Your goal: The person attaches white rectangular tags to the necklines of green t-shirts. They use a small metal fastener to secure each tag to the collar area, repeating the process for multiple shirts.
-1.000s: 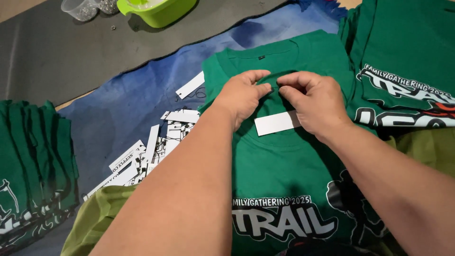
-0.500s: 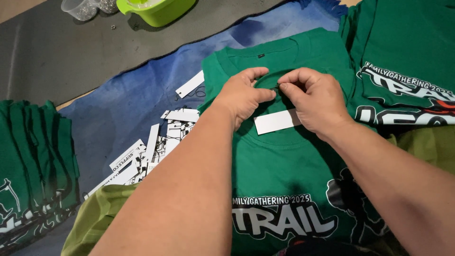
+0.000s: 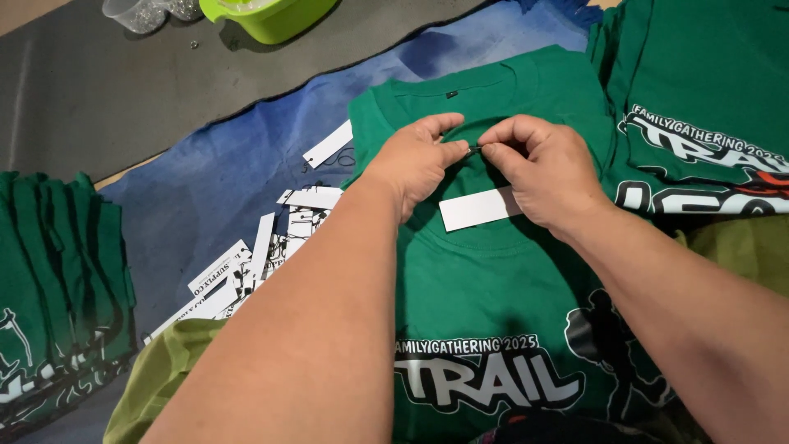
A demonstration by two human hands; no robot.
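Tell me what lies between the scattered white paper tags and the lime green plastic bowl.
In the head view: blue cloth, then dark grey mat.

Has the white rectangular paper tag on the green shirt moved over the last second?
No. The white rectangular paper tag lies in the same spot on the green printed cotton shirt, just below its collar, under the right hand.
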